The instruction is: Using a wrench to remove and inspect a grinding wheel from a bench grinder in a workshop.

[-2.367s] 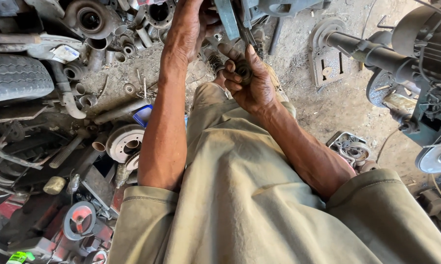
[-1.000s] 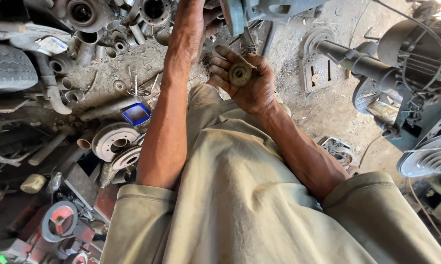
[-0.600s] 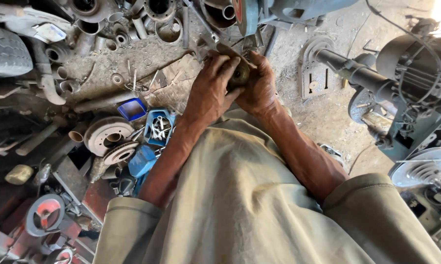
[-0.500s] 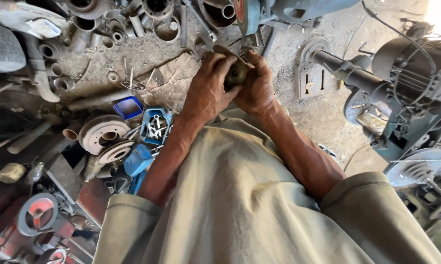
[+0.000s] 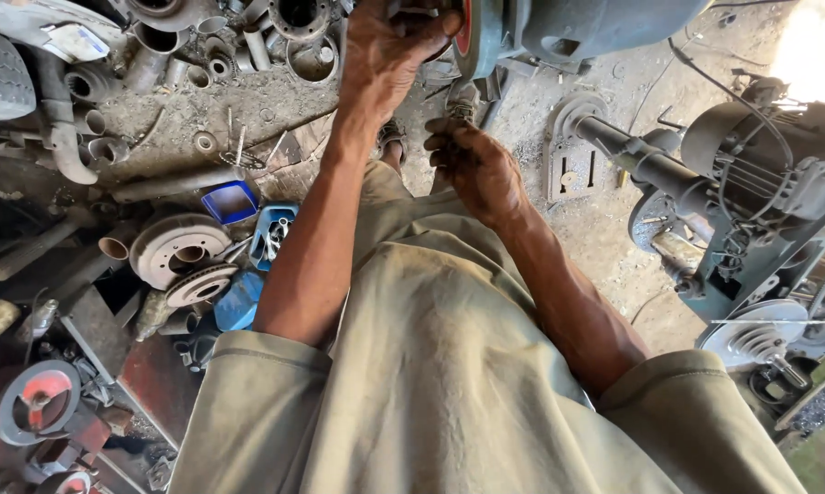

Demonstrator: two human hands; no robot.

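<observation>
Metal part (image 5: pixel 461 108) | pinched in right hand (image 5: pixel 474 165) | left hand (image 5: pixel 389 50) grips machine (image 5: pixel 559 27) (above)

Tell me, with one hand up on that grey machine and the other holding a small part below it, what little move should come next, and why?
Probably lift the right hand toward the grey machine. The left hand already rests at its red-rimmed end, while the right grips a small metal part just below, apart from it. Raising it would bring both hands to the same spot.
</observation>
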